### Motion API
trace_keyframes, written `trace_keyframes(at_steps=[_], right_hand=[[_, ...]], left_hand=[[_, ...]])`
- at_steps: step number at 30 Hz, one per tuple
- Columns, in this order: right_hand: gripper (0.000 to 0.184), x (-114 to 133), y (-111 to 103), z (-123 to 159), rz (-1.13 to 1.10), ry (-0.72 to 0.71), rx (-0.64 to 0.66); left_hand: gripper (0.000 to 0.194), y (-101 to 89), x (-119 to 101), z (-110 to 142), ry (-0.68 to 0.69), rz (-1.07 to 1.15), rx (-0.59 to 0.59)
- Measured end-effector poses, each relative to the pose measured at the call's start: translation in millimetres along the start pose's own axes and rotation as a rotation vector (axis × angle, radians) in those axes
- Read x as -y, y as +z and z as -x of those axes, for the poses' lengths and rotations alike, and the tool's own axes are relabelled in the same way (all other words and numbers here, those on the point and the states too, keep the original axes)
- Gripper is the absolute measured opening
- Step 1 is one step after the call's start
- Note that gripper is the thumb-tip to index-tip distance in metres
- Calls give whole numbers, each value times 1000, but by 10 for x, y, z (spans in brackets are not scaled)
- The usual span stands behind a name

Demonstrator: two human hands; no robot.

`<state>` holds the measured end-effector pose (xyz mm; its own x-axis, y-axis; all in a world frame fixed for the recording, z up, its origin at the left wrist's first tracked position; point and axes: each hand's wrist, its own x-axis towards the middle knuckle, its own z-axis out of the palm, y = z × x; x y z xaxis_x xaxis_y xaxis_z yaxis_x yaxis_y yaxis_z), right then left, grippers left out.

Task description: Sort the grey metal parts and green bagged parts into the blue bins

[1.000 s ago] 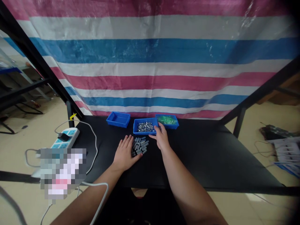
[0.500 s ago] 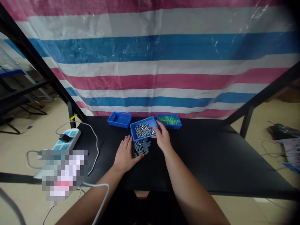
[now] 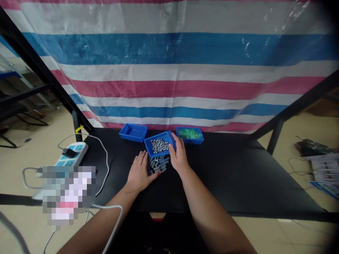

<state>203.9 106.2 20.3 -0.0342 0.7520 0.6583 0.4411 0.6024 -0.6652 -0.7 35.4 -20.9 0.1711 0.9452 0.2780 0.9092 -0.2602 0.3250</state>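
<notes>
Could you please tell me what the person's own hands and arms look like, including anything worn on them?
The left hand and the right hand are both bare, without gloves, and no watch or bracelet shows at either wrist. The left forearm and the right forearm are also bare, with no sleeve in view.

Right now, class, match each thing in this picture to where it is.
Things: 1 right hand; 2 left hand; 3 gray cylinders; 4 green pieces.
Places: A in a blue tray at the back; B on the table, below the tilted tray; C on the tilted tray's right edge; D against the left side of the cylinder pile.
Pairs: 1-C, 2-D, 3-B, 4-A.
</notes>
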Motion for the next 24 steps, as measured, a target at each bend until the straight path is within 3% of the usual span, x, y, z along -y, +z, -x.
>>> trace_keyframes(at_steps=[24], right_hand=[[46,128,46,42,-9,-122,20]], left_hand=[[96,8,-16,-13,5,10,-17]])
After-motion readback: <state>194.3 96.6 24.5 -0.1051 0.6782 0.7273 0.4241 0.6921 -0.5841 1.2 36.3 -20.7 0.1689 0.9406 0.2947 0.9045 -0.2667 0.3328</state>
